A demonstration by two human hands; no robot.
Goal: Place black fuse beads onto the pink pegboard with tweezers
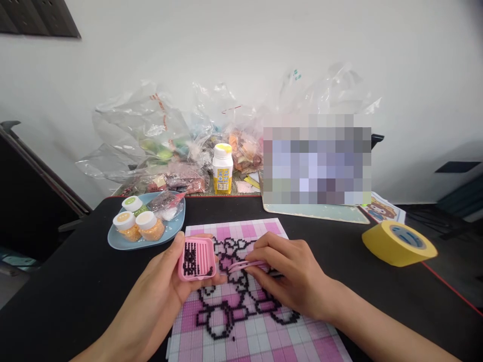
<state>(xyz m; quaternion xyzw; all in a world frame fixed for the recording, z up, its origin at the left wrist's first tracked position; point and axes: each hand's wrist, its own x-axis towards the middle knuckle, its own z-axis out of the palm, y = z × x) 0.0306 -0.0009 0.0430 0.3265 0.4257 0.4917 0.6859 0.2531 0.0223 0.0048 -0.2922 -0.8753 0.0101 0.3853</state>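
Note:
My left hand point(171, 274) grips a small pink ridged tray point(206, 251) by its sides, tilted toward me. Black beads point(189, 259) fill the grooves on its left half, with a few more along its lower edge. Pink tweezers point(247, 264) are pinched in my right hand point(292, 269), their tips pointing left, just right of the tray. I cannot make out a bead between the tips. Below both hands lies a pink and white checked pegboard point(260, 344), on which black beads form outlined figures, partly covered by my hands.
A blue plate point(116, 244) at the left carries several bead jars point(151, 226) and a bead bag. Clear plastic bags point(143, 130) and a white and yellow bottle point(222, 168) stand at the back. Yellow tape point(381, 244) lies right, beyond a blurred-out panel point(317, 166).

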